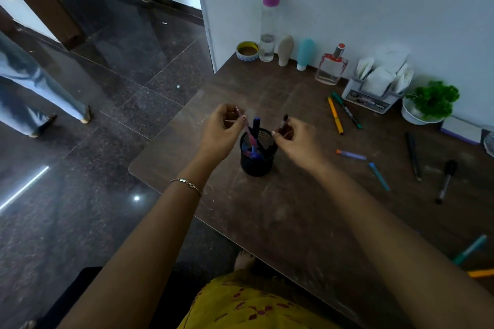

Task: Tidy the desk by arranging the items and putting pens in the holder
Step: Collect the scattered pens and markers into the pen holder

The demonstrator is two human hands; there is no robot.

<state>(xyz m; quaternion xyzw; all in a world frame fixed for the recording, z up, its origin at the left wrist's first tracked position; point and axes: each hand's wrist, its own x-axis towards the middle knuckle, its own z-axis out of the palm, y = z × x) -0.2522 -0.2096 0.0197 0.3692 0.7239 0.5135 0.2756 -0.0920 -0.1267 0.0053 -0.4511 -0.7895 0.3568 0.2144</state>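
The brown desk (294,222) carries everything. Over its left part, the left hand (220,129) pinches a pink pen (250,136), and the lower end of this pen is inside the black mesh holder (258,160). The right hand (295,137) grips a dark pen (284,121) upright, just above the right rim of the holder. The holder stands near the left edge and has a blue pen (256,124) in it. Toward the right edge several pens lie loose: a black marker (445,181), a yellow pen (335,115), a green marker (347,109) and a purple pen (351,154).

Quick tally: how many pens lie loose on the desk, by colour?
Yellow pens: 2
Green or teal pens: 2
Blue pens: 1
Purple pens: 1
Black pens: 2
Total: 8
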